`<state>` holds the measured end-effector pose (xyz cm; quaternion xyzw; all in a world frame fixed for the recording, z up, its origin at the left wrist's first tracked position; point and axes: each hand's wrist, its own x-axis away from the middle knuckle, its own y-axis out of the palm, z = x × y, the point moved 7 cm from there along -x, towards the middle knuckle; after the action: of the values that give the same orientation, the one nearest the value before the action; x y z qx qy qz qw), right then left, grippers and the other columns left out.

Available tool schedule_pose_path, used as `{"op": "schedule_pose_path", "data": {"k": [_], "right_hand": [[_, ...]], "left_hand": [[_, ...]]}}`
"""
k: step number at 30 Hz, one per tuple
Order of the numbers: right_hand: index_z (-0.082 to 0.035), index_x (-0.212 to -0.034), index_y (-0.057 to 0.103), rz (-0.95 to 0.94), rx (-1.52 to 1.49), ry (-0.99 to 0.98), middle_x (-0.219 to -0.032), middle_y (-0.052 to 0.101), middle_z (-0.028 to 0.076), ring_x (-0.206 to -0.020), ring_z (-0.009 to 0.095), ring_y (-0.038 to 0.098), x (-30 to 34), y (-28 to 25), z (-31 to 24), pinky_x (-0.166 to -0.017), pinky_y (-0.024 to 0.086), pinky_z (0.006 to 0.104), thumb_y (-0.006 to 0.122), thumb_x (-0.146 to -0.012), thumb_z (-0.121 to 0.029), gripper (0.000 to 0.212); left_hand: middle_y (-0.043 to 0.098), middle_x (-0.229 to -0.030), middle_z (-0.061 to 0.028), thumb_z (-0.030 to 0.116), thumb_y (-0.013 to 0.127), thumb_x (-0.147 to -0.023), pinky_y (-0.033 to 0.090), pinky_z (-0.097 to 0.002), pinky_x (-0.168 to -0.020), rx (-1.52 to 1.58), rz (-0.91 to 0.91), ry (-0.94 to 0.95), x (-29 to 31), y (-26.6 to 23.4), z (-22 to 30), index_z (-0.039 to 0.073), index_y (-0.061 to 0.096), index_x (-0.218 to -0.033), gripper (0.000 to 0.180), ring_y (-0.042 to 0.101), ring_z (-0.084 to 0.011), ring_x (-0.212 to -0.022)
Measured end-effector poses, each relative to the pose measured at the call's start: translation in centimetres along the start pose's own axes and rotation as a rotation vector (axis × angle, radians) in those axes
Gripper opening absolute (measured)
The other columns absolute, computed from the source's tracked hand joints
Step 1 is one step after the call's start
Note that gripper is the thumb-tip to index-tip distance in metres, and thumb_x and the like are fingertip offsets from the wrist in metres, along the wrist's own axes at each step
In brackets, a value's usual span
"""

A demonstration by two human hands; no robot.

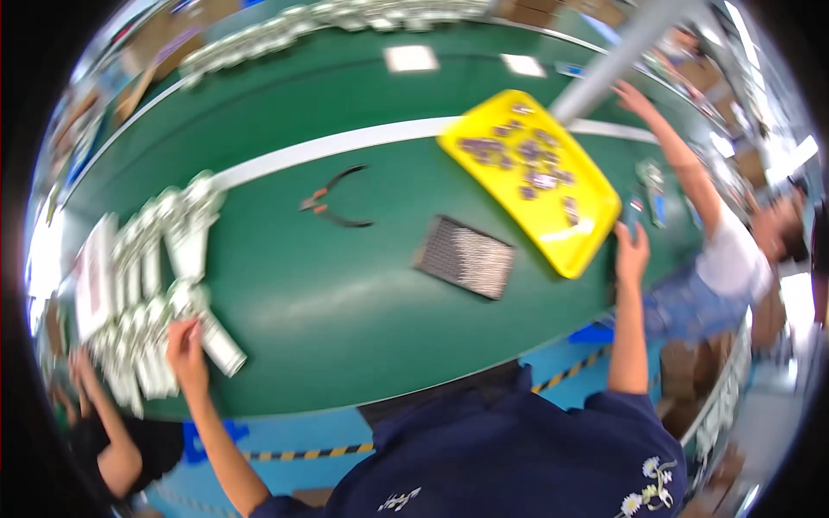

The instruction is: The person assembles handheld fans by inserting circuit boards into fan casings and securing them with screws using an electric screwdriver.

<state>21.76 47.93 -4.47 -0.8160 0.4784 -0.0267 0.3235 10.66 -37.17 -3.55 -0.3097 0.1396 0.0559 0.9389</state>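
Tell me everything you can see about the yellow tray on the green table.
The yellow tray is a shallow rectangular tray, plastic by its look, with a raised rim. It lies flat on the green table, turned at a slant, toward the right side. Small purplish-grey parts lie scattered inside it; blur hides what they are. The right hand is at its near right corner, though contact cannot be made out. A grey pole crosses above its far corner. A dark ribbed rectangular block lies just left of it, apart.

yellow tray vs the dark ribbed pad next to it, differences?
The yellow tray is bright and clearly larger; the dark ribbed pad is grey-black and smaller. The tray holds scattered small dark parts; the pad carries nothing on top. The right hand is at the tray's near corner; no hand is near the pad. Both lie flat and skewed on the green table.
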Motion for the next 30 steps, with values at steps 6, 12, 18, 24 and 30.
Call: {"op": "schedule_pose_path", "data": {"k": [6,12,18,24,30], "right_hand": [[-0.001,-0.139,0.048,-0.048,0.386,-0.107,-0.106,0.063,0.023,-0.098,0.035,0.063,1.1,-1.9,-2.6,-0.088,0.049,0.0399,0.070,-0.087,-0.036,0.066],[-0.004,-0.139,0.048,-0.018,0.717,-0.305,-0.119,0.056,0.025,-0.110,0.038,0.057,2.1,-2.7,-3.3,-0.093,0.046,0.0440,0.070,-0.086,-0.031,0.063],[-0.008,-0.111,0.070,-0.273,0.542,-0.551,-0.097,0.067,0.005,-0.092,0.024,0.060,5.0,2.1,-12.4,-0.086,0.041,0.0380,0.073,-0.084,-0.028,0.034],[-0.009,-0.104,0.071,-0.353,0.590,-0.646,-0.095,0.070,0.006,-0.083,0.022,0.063,5.3,5.5,-12.2,-0.081,0.044,0.0366,0.074,-0.081,-0.022,0.027],[0.006,-0.114,0.062,-0.744,-0.474,-0.005,-0.099,0.068,0.015,-0.071,0.014,0.061,9.6,4.8,-14.9,-0.062,0.051,0.0261,0.053,-0.099,-0.009,0.023]], "left_hand": [[0.059,-0.100,-0.0052,0.008,0.058,-0.099,0.047,-0.0247,-0.082,-0.197,0.130,-0.031,-0.2,1.5,-0.4,-0.002,0.061,-0.107,0.013,0.056,-0.0120,-0.092],[0.064,-0.101,-0.0086,0.009,0.060,-0.098,0.052,-0.0274,-0.085,-0.020,0.316,-0.154,0.1,1.3,-3.2,-0.004,0.063,-0.107,0.016,0.062,-0.0142,-0.092],[0.065,-0.094,-0.0065,0.011,0.062,-0.097,0.052,-0.0267,-0.080,-0.161,0.300,-0.167,0.6,3.2,1.0,-0.004,0.064,-0.105,0.017,0.061,-0.0125,-0.086],[0.064,-0.089,-0.0044,0.009,0.063,-0.096,0.051,-0.0247,-0.071,-0.193,0.186,-0.226,2.5,10.0,9.3,-0.002,0.065,-0.099,0.012,0.058,-0.0091,-0.079],[0.062,-0.086,-0.0036,0.003,0.065,-0.092,0.051,-0.0232,-0.067,-0.006,0.092,-0.243,4.2,17.0,17.1,-0.002,0.065,-0.095,0.006,0.058,-0.0089,-0.078]]}}
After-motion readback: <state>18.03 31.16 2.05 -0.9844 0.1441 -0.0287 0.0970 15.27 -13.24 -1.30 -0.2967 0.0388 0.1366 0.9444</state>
